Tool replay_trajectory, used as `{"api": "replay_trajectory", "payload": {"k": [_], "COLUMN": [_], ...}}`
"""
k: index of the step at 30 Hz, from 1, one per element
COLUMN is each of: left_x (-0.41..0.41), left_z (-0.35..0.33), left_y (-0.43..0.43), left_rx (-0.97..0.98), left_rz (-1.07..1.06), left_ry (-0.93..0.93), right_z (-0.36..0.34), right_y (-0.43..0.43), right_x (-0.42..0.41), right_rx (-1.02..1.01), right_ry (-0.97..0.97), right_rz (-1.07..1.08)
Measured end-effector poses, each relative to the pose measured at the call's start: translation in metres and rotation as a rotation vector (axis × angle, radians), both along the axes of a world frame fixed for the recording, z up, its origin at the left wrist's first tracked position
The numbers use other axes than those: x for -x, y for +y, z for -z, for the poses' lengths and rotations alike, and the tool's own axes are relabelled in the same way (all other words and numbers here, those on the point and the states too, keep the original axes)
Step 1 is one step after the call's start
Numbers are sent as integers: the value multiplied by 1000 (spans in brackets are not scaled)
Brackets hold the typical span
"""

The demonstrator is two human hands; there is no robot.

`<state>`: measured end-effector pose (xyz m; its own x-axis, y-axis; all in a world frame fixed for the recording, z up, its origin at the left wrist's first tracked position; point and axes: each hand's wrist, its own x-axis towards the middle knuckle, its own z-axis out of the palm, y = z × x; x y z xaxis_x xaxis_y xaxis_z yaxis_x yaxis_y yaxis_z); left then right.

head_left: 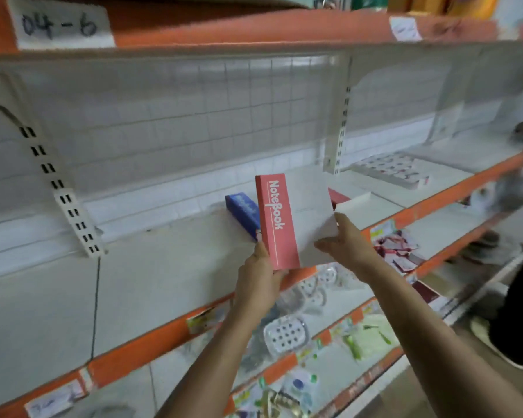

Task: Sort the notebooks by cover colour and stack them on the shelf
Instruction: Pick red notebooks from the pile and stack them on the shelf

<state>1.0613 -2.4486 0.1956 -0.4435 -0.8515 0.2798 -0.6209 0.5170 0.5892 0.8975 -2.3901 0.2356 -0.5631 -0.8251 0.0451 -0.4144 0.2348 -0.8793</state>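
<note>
I hold a notebook (296,218) with a pink band reading "NoteBook" and a white cover above the white shelf (151,267). My left hand (258,282) grips its lower left corner. My right hand (344,239) pinches its right edge. Behind it on the shelf lies a blue notebook (243,211), partly hidden by the held one. To the right lie a red notebook (338,197) and a white one (355,202) over it, both mostly hidden.
A flat pack of small red and white items (393,170) lies further right on the shelf. The lower shelves hold soap dishes (286,331) and packets (396,248). An orange upper shelf (224,25) hangs overhead. A person's dark leg and shoe (514,327) stand at right.
</note>
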Motion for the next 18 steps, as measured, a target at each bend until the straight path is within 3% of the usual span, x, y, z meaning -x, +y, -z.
{"api": "replay_trajectory", "payload": {"k": [8,13,18], "left_x": [97,160,215], "left_z": [2,6,9], "left_y": [-6,-36,-74], "left_rx": [-18,-5,35], "left_rz": [48,38,28], "left_ry": [-42,-88,-157], "right_z": [0,0,0], "right_y": [-3,-33,-66], "right_x": [100,157,209], "right_rx": [-28,-68,-92], "right_ry": [-18,110,115], "right_rz": [30,64,79]}}
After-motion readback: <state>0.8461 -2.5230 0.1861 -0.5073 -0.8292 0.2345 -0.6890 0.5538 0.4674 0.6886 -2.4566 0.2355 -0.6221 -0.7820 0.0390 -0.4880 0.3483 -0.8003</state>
